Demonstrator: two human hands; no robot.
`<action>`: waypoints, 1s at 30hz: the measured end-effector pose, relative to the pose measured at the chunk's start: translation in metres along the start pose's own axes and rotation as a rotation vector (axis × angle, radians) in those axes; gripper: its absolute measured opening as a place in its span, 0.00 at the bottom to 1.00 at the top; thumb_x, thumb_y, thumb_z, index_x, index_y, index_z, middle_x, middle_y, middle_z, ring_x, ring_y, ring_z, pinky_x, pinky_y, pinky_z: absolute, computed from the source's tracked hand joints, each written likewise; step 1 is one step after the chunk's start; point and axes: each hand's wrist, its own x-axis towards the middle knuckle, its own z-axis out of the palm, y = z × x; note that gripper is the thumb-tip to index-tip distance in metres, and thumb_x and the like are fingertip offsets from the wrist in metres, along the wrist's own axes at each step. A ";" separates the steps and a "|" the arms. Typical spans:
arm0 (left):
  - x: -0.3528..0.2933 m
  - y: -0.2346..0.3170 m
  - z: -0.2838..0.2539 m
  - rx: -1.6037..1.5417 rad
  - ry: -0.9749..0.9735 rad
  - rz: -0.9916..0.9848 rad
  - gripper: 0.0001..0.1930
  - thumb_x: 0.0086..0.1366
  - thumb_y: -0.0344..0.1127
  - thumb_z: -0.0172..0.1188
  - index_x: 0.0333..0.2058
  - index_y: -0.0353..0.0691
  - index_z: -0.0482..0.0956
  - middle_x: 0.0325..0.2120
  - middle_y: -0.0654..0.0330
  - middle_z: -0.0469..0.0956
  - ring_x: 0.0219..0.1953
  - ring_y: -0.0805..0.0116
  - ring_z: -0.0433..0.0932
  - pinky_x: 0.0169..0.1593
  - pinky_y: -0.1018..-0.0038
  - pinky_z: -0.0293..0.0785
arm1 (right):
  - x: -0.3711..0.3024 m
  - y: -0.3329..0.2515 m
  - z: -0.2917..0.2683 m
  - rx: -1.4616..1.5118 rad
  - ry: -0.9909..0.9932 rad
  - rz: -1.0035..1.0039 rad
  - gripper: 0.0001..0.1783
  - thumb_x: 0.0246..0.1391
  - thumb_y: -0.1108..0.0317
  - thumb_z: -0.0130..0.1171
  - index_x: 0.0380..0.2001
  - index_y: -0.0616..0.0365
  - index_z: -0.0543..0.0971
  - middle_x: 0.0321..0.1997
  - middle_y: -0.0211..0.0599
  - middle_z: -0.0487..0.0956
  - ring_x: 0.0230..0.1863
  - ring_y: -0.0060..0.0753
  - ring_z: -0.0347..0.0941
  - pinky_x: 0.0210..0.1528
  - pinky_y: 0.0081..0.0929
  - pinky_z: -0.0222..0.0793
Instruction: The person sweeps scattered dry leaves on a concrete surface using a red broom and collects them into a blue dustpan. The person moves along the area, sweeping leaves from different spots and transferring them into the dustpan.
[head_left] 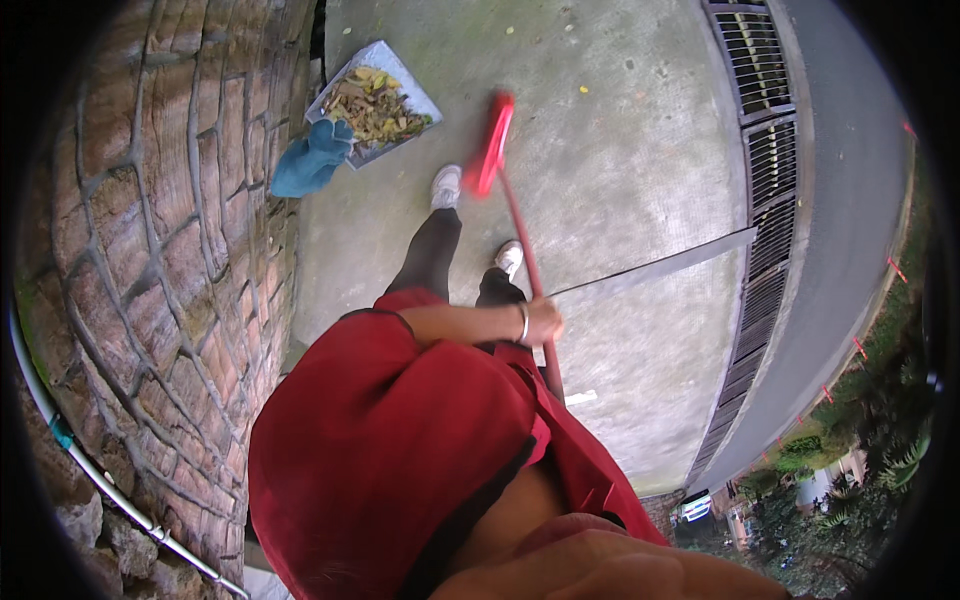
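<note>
I watch the left hand [541, 322] wrapped around a red broom [492, 143], its head on the concrete beside a dustpan [378, 62] heaped with leaves; the right hand is out of view. Sweeping seems underway; next likely needs short strokes toward the pan.

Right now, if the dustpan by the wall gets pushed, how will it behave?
The dustpan looks thin and flat, so it probably slides on the concrete rather than tipping. The dry leaves are piled loosely in it; a sharp shove would likely spill some. It is probably light.
</note>
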 end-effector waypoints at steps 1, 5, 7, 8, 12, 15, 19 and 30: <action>0.001 -0.019 -0.012 0.133 0.025 -0.007 0.11 0.39 0.42 0.58 0.11 0.41 0.73 0.10 0.54 0.72 0.18 0.55 0.76 0.26 0.61 0.71 | 0.006 -0.001 0.001 0.010 -0.014 0.009 0.09 0.51 0.69 0.51 0.33 0.64 0.69 0.25 0.38 0.72 0.28 0.28 0.66 0.31 0.32 0.63; 0.005 -0.061 -0.055 0.310 0.237 0.054 0.08 0.43 0.41 0.56 0.10 0.50 0.72 0.09 0.63 0.71 0.19 0.66 0.74 0.34 0.69 0.64 | 0.019 0.003 -0.003 0.060 -0.034 -0.037 0.09 0.51 0.69 0.52 0.33 0.64 0.70 0.25 0.37 0.72 0.29 0.28 0.66 0.32 0.31 0.64; 0.009 -0.039 -0.053 0.422 0.245 0.102 0.08 0.42 0.42 0.55 0.10 0.50 0.72 0.10 0.64 0.71 0.19 0.68 0.74 0.33 0.69 0.64 | 0.018 0.012 -0.006 0.093 -0.049 -0.043 0.09 0.51 0.69 0.52 0.33 0.64 0.70 0.25 0.37 0.71 0.29 0.27 0.66 0.32 0.31 0.64; 0.012 -0.017 -0.043 0.444 0.242 0.151 0.08 0.42 0.42 0.56 0.11 0.50 0.72 0.10 0.64 0.71 0.19 0.68 0.74 0.32 0.69 0.65 | 0.013 0.018 -0.008 0.107 -0.054 -0.033 0.09 0.51 0.69 0.52 0.33 0.64 0.70 0.25 0.37 0.71 0.29 0.27 0.66 0.32 0.31 0.64; 0.018 0.050 0.006 0.176 -0.074 0.215 0.06 0.41 0.37 0.57 0.12 0.43 0.73 0.12 0.58 0.74 0.19 0.61 0.77 0.27 0.65 0.69 | -0.024 0.060 -0.018 0.101 -0.078 0.041 0.09 0.51 0.69 0.52 0.34 0.64 0.70 0.26 0.36 0.71 0.30 0.27 0.66 0.33 0.30 0.64; 0.014 0.030 0.024 0.066 -0.251 0.148 0.04 0.37 0.34 0.60 0.14 0.42 0.77 0.14 0.56 0.76 0.22 0.57 0.79 0.27 0.63 0.74 | -0.036 0.085 -0.026 0.058 -0.108 0.038 0.10 0.50 0.69 0.52 0.34 0.64 0.71 0.26 0.36 0.71 0.30 0.27 0.65 0.33 0.30 0.64; 0.011 -0.064 -0.020 0.344 -0.390 -0.165 0.03 0.40 0.35 0.63 0.17 0.46 0.79 0.20 0.57 0.79 0.28 0.58 0.80 0.30 0.60 0.74 | 0.032 0.074 -0.014 0.035 -0.144 0.005 0.10 0.50 0.69 0.52 0.35 0.64 0.71 0.26 0.36 0.71 0.30 0.26 0.65 0.34 0.30 0.65; 0.048 0.010 -0.065 0.304 -0.081 0.251 0.04 0.40 0.37 0.56 0.12 0.49 0.74 0.12 0.66 0.72 0.23 0.66 0.74 0.40 0.72 0.68 | 0.053 0.000 -0.049 0.607 -0.127 -0.034 0.03 0.54 0.73 0.51 0.30 0.56 0.67 0.13 0.24 0.63 0.07 0.14 0.55 0.07 0.16 0.50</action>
